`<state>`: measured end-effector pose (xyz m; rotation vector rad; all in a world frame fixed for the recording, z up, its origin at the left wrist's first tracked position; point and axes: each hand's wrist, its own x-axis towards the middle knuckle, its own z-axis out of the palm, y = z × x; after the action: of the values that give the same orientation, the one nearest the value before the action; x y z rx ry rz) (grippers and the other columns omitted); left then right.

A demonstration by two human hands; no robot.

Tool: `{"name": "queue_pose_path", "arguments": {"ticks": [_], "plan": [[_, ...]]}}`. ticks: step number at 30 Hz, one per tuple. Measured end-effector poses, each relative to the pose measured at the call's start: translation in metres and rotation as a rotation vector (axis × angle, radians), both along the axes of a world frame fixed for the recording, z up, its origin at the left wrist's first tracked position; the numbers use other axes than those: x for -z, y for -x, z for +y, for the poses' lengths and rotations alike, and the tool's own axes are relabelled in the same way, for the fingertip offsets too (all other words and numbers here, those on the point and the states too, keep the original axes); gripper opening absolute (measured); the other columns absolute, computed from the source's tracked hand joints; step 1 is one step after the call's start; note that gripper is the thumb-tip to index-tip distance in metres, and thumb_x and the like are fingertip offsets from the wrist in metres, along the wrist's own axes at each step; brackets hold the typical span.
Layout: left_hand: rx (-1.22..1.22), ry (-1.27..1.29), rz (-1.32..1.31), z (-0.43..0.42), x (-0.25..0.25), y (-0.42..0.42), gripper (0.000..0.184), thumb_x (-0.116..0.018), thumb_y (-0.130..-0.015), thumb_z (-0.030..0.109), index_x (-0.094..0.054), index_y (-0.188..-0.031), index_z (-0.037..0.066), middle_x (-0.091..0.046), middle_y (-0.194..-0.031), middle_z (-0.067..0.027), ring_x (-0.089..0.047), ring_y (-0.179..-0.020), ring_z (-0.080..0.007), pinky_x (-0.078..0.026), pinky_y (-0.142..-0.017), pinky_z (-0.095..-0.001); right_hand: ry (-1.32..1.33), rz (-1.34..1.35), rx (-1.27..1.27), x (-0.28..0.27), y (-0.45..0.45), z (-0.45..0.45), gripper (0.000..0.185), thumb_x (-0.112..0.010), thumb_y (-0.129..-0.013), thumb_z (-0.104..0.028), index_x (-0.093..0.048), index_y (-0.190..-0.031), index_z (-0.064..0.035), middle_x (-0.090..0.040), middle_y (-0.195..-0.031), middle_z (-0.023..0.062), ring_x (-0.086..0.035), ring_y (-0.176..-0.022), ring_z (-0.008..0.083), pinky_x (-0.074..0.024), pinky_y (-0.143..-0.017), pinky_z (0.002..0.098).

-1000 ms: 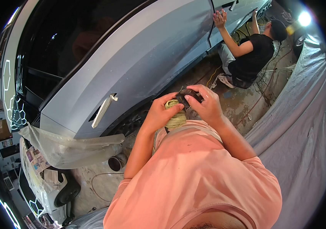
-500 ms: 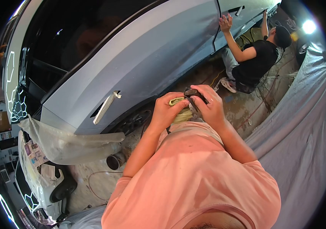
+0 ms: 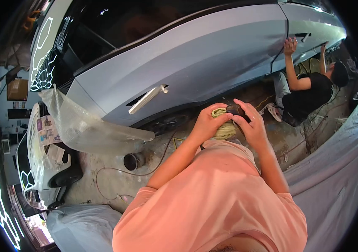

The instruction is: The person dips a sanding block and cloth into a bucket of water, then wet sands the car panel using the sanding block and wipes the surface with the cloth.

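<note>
Both my hands are together in front of my waist, beside the grey car door (image 3: 204, 54). My left hand (image 3: 206, 124) is closed around a folded yellow-green cloth (image 3: 225, 131), whose lower part hangs below the fingers. My right hand (image 3: 252, 124) grips a small dark block-like object (image 3: 236, 111); its exact kind I cannot make out. The left thumb reaches to the near edge of that dark object, and the two hands almost touch. Neither hand is on the car.
A co-worker in black (image 3: 307, 94) crouches at the right, hands on the car's side. Plastic sheeting (image 3: 91, 130) hangs at the car's left end. A dark round container (image 3: 132, 161) and a hose (image 3: 162, 157) are on the floor. A grey drape (image 3: 325, 168) lines the right.
My view has turned left, so the car, co-worker and hands appear farther right. Both hands still hold the cloth and the dark object, with the fingers slightly shifted.
</note>
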<state>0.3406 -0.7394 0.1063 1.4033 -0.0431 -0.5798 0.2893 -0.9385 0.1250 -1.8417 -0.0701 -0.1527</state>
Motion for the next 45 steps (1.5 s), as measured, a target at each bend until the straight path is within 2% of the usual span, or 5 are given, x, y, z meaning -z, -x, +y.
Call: {"name": "queue_pose_path", "arguments": {"ticks": [5, 9, 18, 39, 45], "plan": [[0.239, -0.471, -0.278, 0.039, -0.023, -0.018, 0.047, -0.08, -0.101, 0.025, -0.068, -0.141, 0.002, -0.08, -0.118, -0.0133, -0.076, -0.104, -0.0187, -0.059, -0.091, -0.0353, 0.029, -0.013, -0.008, 0.006, -0.002, 0.025, 0.044, -0.076, -0.1, -0.013, -0.069, -0.142, -0.0023, -0.07, -0.116, 0.0164, -0.068, -0.106, 0.0288, -0.0525, -0.097, 0.0375], [0.299, -0.998, -0.582, 0.081, -0.053, -0.05, 0.071, -0.066, -0.102, 0.064, -0.063, -0.154, 0.016, -0.075, -0.127, -0.0262, -0.069, -0.121, -0.0478, -0.054, -0.104, -0.0534, 0.069, -0.027, 0.081, 0.011, 0.001, 0.049, 0.046, -0.078, -0.098, -0.012, -0.069, -0.142, -0.0021, -0.071, -0.117, 0.0167, -0.069, -0.108, 0.0304, -0.0529, -0.097, 0.038], [0.699, -1.606, -0.947, 0.154, -0.085, -0.154, 0.1, -0.068, -0.103, 0.055, -0.02, -0.175, 0.006, -0.08, -0.099, -0.0205, -0.076, -0.097, -0.0423, -0.059, -0.087, -0.0546, 0.15, 0.006, 0.196, 0.007, 0.024, 0.148, 0.037, -0.08, -0.095, -0.012, -0.073, -0.128, 0.0013, -0.072, -0.113, 0.0176, -0.07, -0.103, 0.0344, -0.0557, -0.093, 0.0393], [0.997, -1.995, -1.259, 0.176, -0.072, -0.227, 0.112, -0.068, -0.103, 0.056, 0.0, -0.178, 0.007, -0.075, -0.077, -0.0044, -0.077, -0.08, -0.0277, -0.058, -0.065, -0.0417, -0.007, 0.027, 0.507, 0.052, 0.081, 0.276, 0.032, -0.078, -0.098, -0.011, -0.072, -0.126, 0.002, -0.071, -0.112, 0.016, -0.07, -0.099, 0.0333, -0.0564, -0.088, 0.0396], [1.008, -2.021, -1.227, 0.182, -0.087, -0.215, 0.107, -0.068, -0.102, 0.058, -0.009, -0.178, 0.01, -0.08, -0.089, -0.0107, -0.078, -0.089, -0.0323, -0.063, -0.08, -0.0455, -0.006, -0.016, 0.515, 0.054, 0.058, 0.273, 0.03, -0.076, -0.099, -0.011, -0.071, -0.125, 0.0028, -0.07, -0.112, 0.0171, -0.069, -0.1, 0.0351, -0.0557, -0.089, 0.0402]]}}
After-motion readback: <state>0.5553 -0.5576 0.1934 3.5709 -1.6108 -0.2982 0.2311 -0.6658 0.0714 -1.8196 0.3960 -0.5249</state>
